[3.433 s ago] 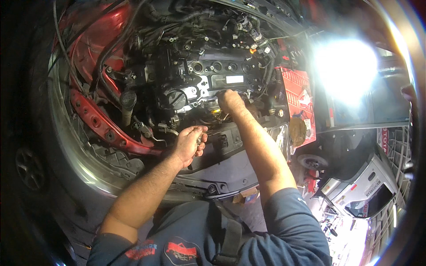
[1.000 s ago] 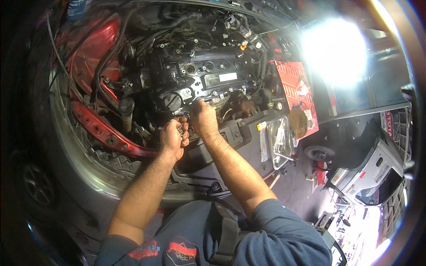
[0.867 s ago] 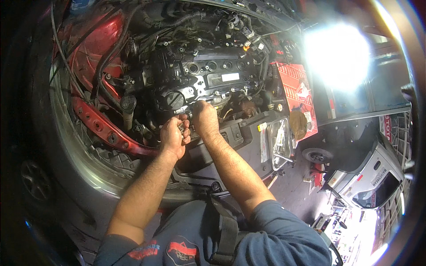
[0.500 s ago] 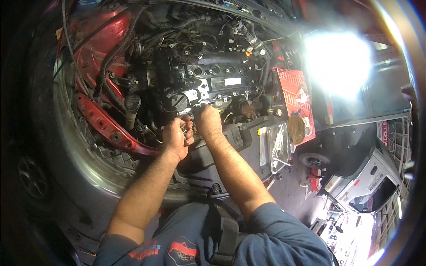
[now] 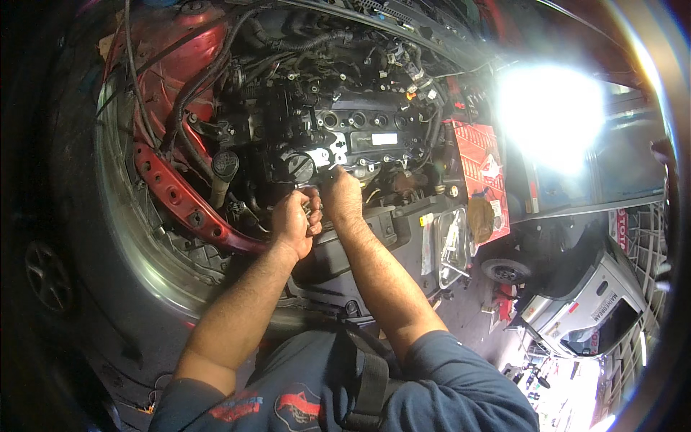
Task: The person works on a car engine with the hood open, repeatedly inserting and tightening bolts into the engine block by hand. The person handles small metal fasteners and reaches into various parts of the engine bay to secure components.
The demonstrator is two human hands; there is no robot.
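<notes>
At frame centre, left hand encloses small metal parts; right hand, grip indeterminable, meets exposed engine; work apparently unfinished.

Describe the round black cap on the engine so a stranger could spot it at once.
Start with the dark engine in the upper middle of the picture. At its near left corner, just beyond the left hand, sits the round black cap. A ridge crosses its top, and it's wider than the round openings farther back.
</notes>
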